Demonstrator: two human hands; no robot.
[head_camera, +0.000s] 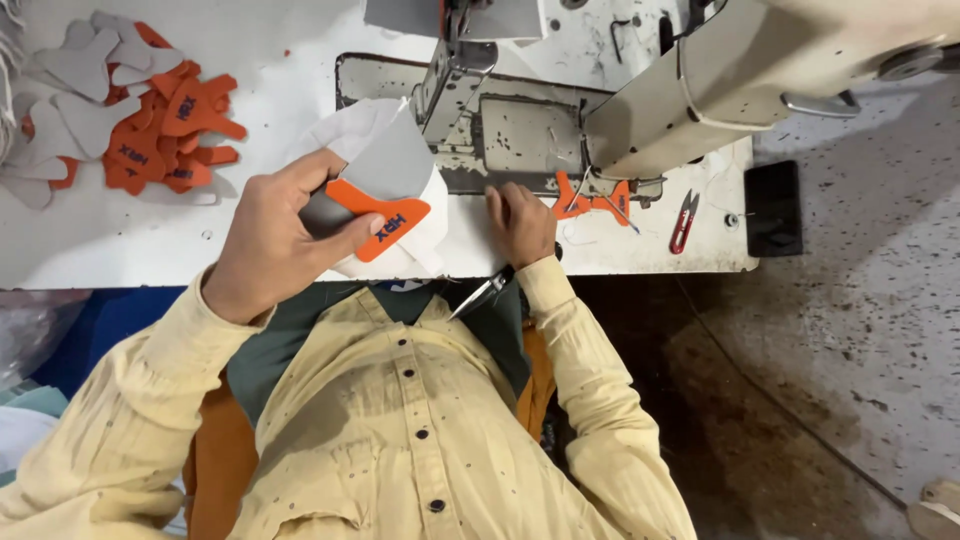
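Our left hand (275, 235) grips a grey and orange piece (385, 200) above the table's (120, 240) near edge. Our right hand (520, 220), closed around scissors (480, 295), rests near the sewing machine (700, 80).

Sewing machine (700, 80) at the back right of the counter (250, 250), arm reaching left to the needle head (455, 75) over the bed plate (520, 135). Pile of cut pieces (130, 110) at the far left of the counter, well apart from the machine. Left hand (275, 235) near the front edge, left of the needle, with a piece (380, 215) and a sheet (395, 165) in it. Right hand (520, 220) on the counter just before the bed plate, scissors (480, 295) under it, past the front edge. Another piece (590, 200) just right of that hand. Snips (683, 222) further right, near the right end.
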